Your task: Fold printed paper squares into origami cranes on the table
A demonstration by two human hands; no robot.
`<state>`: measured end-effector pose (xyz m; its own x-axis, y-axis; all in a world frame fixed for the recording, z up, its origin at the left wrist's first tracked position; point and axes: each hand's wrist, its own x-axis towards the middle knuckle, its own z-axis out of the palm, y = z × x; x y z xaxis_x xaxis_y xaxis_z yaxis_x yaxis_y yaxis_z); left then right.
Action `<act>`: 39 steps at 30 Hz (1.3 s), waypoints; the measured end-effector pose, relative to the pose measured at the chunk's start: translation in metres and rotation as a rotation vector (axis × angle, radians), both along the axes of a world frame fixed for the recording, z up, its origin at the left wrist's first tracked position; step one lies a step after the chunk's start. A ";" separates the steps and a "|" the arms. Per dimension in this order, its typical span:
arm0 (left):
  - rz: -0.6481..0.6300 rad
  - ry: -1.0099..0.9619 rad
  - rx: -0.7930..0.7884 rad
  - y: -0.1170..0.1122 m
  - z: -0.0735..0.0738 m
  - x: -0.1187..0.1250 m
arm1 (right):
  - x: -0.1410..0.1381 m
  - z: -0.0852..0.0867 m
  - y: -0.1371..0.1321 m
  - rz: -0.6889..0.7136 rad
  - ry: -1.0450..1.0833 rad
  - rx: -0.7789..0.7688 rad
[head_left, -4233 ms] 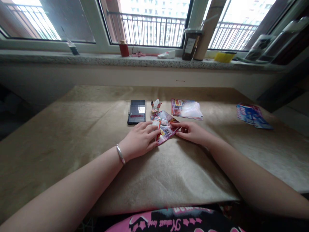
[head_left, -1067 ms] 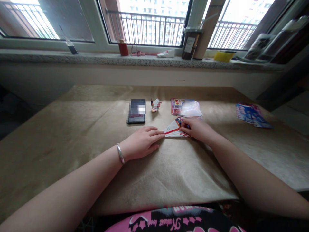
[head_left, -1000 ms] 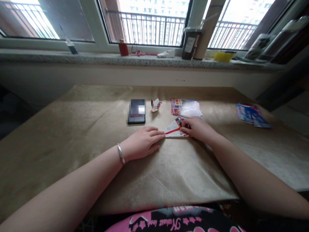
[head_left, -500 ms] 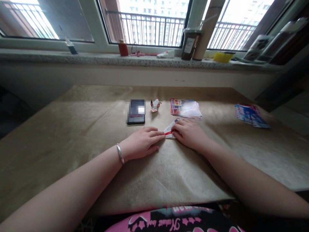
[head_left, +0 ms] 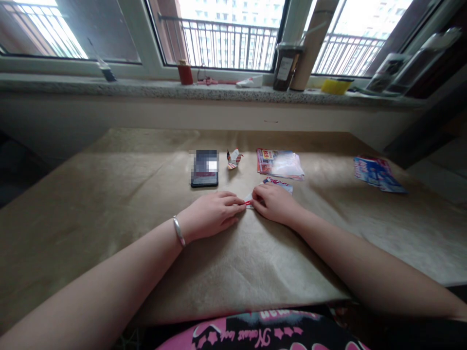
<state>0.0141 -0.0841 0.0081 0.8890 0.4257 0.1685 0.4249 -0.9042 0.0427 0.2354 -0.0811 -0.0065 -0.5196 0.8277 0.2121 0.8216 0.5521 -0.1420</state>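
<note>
A small folded piece of printed paper (head_left: 278,183), white with red and blue print, lies on the table between my hands. My right hand (head_left: 274,201) is over its middle, fingers curled and closed on a red-edged fold; its palm hides much of the paper. My left hand (head_left: 215,213), a silver bangle at its wrist, lies flat with fingers stretched out. Its fingertips press on the paper's left corner. Just beyond the hands stands a small folded paper crane (head_left: 234,159) with striped print.
A dark phone (head_left: 205,169), partly blurred out, lies left of the crane. To the right is a stack of printed paper sheets (head_left: 280,164), and farther right more blue printed sheets (head_left: 379,174). Jars and small items line the stone windowsill (head_left: 146,91) behind the table (head_left: 109,194).
My right hand has slid slightly left, nearer my left hand. More of the paper's printed far side now shows beyond the right hand. The left hand has barely moved.
</note>
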 end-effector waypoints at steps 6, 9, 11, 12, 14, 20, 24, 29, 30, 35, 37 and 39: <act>0.019 0.023 0.080 -0.004 0.005 0.002 | 0.002 0.000 0.004 0.015 0.043 -0.059; 0.033 0.049 0.105 -0.005 0.006 0.002 | 0.003 0.000 0.005 0.024 0.049 -0.073; 0.041 0.056 0.107 -0.006 0.007 0.003 | 0.003 0.000 0.005 0.021 0.043 -0.073; 0.045 0.057 0.105 -0.006 0.007 0.003 | 0.003 0.001 0.005 0.017 0.035 -0.069; 0.053 0.056 0.103 -0.006 0.007 0.004 | 0.002 0.002 0.005 0.011 0.017 -0.059; 0.085 0.020 0.096 -0.008 0.006 0.004 | 0.000 0.004 0.004 -0.029 -0.006 -0.061; 0.086 0.016 0.103 -0.008 0.005 0.004 | -0.001 0.003 0.005 -0.048 -0.019 -0.068; 0.072 0.026 0.113 -0.002 0.002 0.001 | 0.001 0.002 0.005 -0.047 -0.025 -0.068; 0.072 0.018 0.109 0.000 0.001 0.001 | 0.000 0.002 0.005 -0.045 -0.028 -0.065; 0.157 -0.094 0.026 0.008 -0.005 0.005 | -0.003 0.005 0.000 -0.027 -0.093 0.016; 0.192 -0.101 0.025 0.010 -0.006 0.007 | -0.004 0.007 -0.002 -0.016 -0.127 0.064; 0.206 -0.098 0.028 0.010 -0.007 0.008 | -0.005 0.007 -0.004 -0.006 -0.142 0.092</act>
